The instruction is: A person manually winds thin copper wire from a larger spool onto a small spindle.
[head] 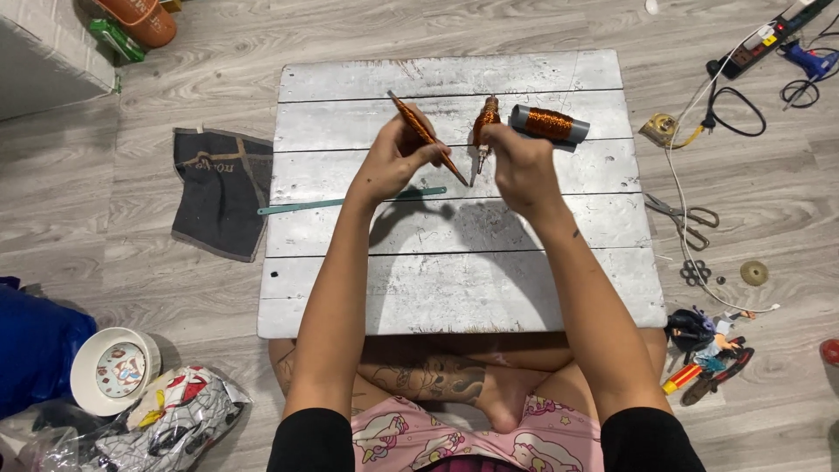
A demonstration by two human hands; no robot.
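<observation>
Left hand (395,162) grips wrapped stick (426,136); right hand (517,164) grips bobbin tool (483,131).

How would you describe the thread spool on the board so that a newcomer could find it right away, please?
Start at the grey plank board on the floor. Near its far right edge, just beyond the right hand, lies a grey spool on its side. Unlike the two slim pieces in the hands, it is a thick cylinder with copper thread around its middle.

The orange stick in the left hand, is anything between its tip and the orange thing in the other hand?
Nothing visible. The orange stick in the left hand points its tip toward the orange-wrapped piece in the right hand, with only bare board showing between them.
</observation>
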